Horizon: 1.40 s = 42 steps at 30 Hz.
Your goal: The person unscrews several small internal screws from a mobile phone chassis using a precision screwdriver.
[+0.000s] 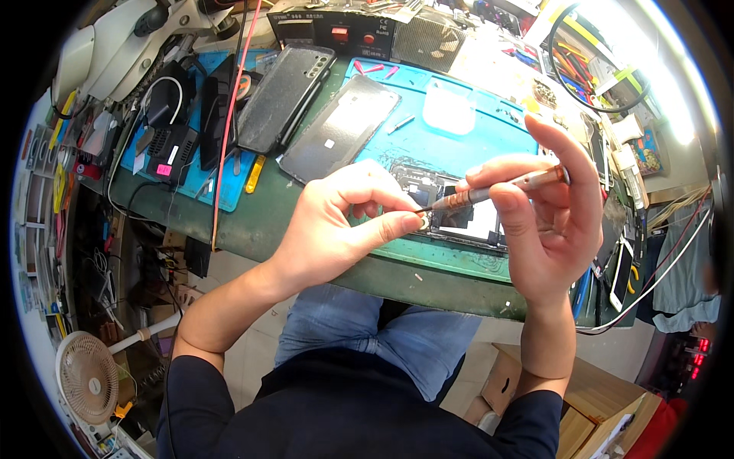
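My right hand (544, 229) grips a precision screwdriver (466, 197), its shaft pointing left and its end cap by the raised index finger. Close to the driver's tip, my left hand (329, 222) is closed in a pinch of thumb and index finger. What sits in that pinch, a small part or the tip itself, is too small to make out. Beneath both hands lies an opened phone (483, 223) with dark inner parts and a pale section showing, partly hidden by the fingers. It rests at the near edge of a blue work mat (397, 149).
A dark phone back panel (340, 126) lies left of the opened phone. Beyond it are a dark phone (283, 96) and a small metal bit (401, 124). A yellow cutter (255, 174) lies left. A red cable (227, 115) hangs across the left side. A black bench unit (336, 32) stands behind.
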Each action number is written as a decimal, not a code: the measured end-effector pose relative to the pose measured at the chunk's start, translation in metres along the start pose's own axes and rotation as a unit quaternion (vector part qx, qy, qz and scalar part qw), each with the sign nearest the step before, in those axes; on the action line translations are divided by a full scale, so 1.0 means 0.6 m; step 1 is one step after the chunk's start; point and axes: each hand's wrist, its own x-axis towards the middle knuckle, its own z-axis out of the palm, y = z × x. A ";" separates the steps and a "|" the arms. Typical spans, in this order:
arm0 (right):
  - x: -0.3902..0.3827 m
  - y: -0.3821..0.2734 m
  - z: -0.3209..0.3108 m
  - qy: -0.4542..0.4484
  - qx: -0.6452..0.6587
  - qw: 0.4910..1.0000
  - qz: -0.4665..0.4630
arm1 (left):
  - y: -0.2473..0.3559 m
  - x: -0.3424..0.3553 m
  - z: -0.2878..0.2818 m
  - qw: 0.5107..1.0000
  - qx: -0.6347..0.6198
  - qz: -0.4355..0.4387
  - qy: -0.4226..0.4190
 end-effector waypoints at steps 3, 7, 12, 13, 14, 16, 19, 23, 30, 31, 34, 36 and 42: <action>-0.001 -0.005 0.004 -0.015 -0.025 1.000 0.007 | 0.016 0.000 0.014 0.993 0.114 0.040 0.015; 0.003 -0.007 0.005 -0.074 -0.062 0.995 0.000 | 0.003 -0.009 0.011 0.967 0.224 0.124 -0.006; 0.002 -0.004 0.012 -0.116 -0.083 0.990 -0.006 | -0.004 -0.015 0.016 0.960 0.244 0.134 -0.007; 0.002 -0.004 0.014 -0.113 -0.085 0.990 -0.009 | -0.006 -0.015 0.017 0.959 0.247 0.138 -0.003; 0.002 -0.002 0.016 -0.111 -0.087 0.990 -0.012 | -0.007 -0.015 0.018 0.958 0.251 0.142 0.001; 0.003 -0.001 0.017 -0.113 -0.098 0.989 -0.020 | -0.011 -0.013 0.018 0.954 0.256 0.153 0.001; 0.005 0.000 0.017 -0.122 -0.118 0.985 -0.035 | -0.013 -0.011 0.018 0.951 0.263 0.163 0.003; 0.009 -0.004 0.018 -0.134 -0.125 0.982 -0.044 | -0.015 -0.011 0.018 0.950 0.267 0.164 0.005; 0.010 0.002 0.014 -0.150 -0.113 0.979 -0.082 | -0.015 -0.009 0.022 0.942 0.284 0.180 0.026; 0.010 0.002 0.016 -0.144 -0.113 0.980 -0.074 | -0.013 -0.011 0.019 0.941 0.294 0.165 0.023; 0.009 0.008 0.028 -0.105 -0.078 0.990 -0.053 | -0.013 -0.010 0.019 0.939 0.304 0.156 0.042; 0.008 -0.003 0.030 -0.105 -0.044 0.993 -0.007 | -0.014 -0.010 0.019 0.935 0.313 0.158 0.054; 0.009 -0.005 0.025 -0.123 -0.051 0.991 0.001 | -0.018 -0.006 0.026 0.940 0.308 0.137 0.062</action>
